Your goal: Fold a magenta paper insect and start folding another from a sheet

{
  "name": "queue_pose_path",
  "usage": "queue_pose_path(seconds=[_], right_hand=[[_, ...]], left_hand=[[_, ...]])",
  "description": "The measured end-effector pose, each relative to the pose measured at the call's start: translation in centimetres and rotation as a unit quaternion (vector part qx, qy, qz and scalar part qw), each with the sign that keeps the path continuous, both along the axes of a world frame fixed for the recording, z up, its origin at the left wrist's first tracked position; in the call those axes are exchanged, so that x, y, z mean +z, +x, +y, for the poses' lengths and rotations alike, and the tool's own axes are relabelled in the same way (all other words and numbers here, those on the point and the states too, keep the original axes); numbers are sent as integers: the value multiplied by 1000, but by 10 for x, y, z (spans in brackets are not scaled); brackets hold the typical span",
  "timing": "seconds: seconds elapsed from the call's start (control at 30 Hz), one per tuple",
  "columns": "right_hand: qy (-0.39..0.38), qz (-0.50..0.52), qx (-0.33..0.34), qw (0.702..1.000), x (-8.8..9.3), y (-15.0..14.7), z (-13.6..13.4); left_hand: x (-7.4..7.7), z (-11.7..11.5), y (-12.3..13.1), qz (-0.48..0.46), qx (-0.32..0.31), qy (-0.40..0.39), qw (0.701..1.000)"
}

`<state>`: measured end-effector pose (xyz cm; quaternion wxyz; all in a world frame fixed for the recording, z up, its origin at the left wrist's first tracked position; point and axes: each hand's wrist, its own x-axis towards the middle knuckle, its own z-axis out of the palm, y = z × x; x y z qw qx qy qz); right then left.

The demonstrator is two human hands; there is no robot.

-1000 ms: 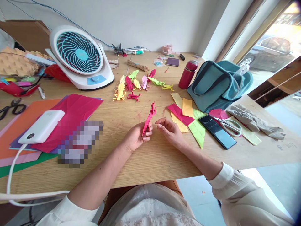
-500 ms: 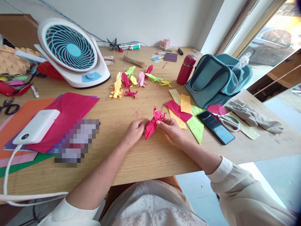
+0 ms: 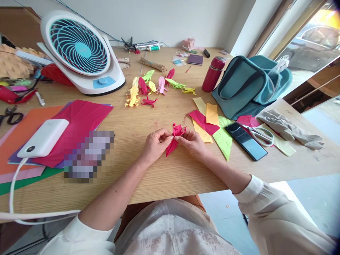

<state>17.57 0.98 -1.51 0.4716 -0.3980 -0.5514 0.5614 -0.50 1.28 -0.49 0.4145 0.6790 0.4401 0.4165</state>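
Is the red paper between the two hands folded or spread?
Folded: the red paper shows layered creases, a pointed lower end and narrow bent tips.

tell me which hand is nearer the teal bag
Right. The right hand, pinching the red folded paper, is in front and to the left of the teal bag; the left hand, on the paper's other side, is farther left.
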Motion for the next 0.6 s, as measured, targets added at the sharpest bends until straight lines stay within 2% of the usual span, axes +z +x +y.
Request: queue_pose_path(seconds=[0.13,0.3,0.5,0.6], right_hand=[[10,-1,-2,1000,-2,0,1],[-5,24,20,999,-1,0,0],[-33,56,37,997,1,3,2],[-33,64,39,997,1,3,3]], left_hand=[[1,-3,2,35,1,28,999],[1,-5,5,44,34,86,995],[0,-5,4,-10,31,29,999],[1,-3,3,-25,31,26,999]])
